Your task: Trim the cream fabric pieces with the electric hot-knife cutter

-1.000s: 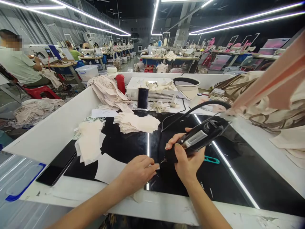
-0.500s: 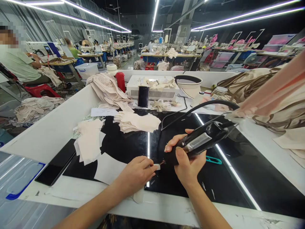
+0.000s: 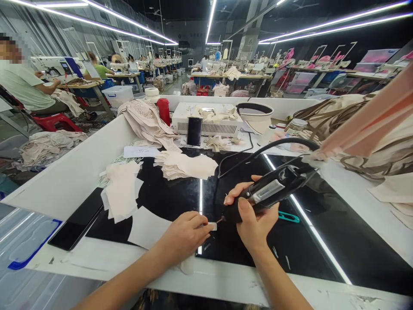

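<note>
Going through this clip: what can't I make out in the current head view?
All in the head view:
- Small pale piece: mostly covered by the left hand.
- Black tool: its lower side is partly hidden by the right hand.
- Tool's tip: too small to tell whether it touches the piece.
- White slip: its marks are too small to read.
- Pink cloth: cut off by the right edge.

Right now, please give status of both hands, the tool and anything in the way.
Right hand: grip closed on black tool. Left hand: holding small pale piece, tool tip close, contact unclear. Teal object beside right hand.
</note>
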Available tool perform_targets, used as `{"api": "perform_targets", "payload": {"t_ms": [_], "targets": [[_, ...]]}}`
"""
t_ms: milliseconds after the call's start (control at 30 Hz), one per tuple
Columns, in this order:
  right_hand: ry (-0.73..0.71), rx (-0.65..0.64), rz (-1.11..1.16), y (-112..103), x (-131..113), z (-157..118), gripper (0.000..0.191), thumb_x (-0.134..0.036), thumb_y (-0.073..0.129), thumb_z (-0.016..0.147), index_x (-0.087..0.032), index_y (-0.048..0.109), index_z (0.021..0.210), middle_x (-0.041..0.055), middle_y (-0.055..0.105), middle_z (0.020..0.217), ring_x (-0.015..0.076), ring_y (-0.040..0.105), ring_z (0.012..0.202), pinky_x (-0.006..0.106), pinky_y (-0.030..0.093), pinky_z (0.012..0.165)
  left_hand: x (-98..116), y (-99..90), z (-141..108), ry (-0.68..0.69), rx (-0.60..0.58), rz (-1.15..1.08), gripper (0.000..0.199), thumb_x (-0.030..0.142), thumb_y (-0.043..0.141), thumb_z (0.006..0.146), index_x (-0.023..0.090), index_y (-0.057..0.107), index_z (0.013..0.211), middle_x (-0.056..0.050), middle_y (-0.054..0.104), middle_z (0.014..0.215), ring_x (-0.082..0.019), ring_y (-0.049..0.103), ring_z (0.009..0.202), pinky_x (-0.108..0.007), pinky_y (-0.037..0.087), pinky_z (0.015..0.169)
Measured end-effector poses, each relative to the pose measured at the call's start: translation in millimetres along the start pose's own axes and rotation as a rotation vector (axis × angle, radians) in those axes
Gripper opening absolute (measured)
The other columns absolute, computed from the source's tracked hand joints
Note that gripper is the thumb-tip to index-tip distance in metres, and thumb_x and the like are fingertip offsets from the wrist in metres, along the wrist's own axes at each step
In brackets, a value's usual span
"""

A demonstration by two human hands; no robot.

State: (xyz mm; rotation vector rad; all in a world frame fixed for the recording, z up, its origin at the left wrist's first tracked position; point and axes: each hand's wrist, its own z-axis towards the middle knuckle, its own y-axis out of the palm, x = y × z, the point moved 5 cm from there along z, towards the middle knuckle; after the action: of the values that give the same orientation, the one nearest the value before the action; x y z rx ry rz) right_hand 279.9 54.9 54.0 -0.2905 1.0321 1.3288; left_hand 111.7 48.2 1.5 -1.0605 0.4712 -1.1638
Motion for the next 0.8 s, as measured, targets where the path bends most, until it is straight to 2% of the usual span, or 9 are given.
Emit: {"api": "perform_targets", "payload": {"t_ms": [233, 800], "targets": [[0.010, -0.014, 0.023, 2.0, -0.4, -1.9, 0.044, -0.031, 0.080, 0.089, -0.028, 0.055, 0.126, -0.0034, 0.068, 0.086, 0.0142, 0.066, 0.061, 0.030, 0.057, 0.059, -0.7, 1.3, -0.9, 0.001, -0.008, 0.010, 0.021, 0.015, 0.058, 0.105, 0.016, 0.063, 0.125, -0.006, 0.068, 0.103, -0.023, 0.066, 0.097, -0.039, 0.061, 0.087], [-0.029, -0.020, 0.009, 2.0, -1.8, -2.2, 0.043, -0.023, 0.078, 0.089, -0.029, 0.057, 0.126, -0.0038, 0.069, 0.087, 0.0130, 0.066, 0.062, 0.028, 0.057, 0.060, 0.6, -0.4, -2.8, 0.014, 0.006, 0.013, 0.019, 0.016, 0.058, 0.105, 0.016, 0.064, 0.123, -0.006, 0.067, 0.104, -0.023, 0.066, 0.098, -0.039, 0.061, 0.088]]}}
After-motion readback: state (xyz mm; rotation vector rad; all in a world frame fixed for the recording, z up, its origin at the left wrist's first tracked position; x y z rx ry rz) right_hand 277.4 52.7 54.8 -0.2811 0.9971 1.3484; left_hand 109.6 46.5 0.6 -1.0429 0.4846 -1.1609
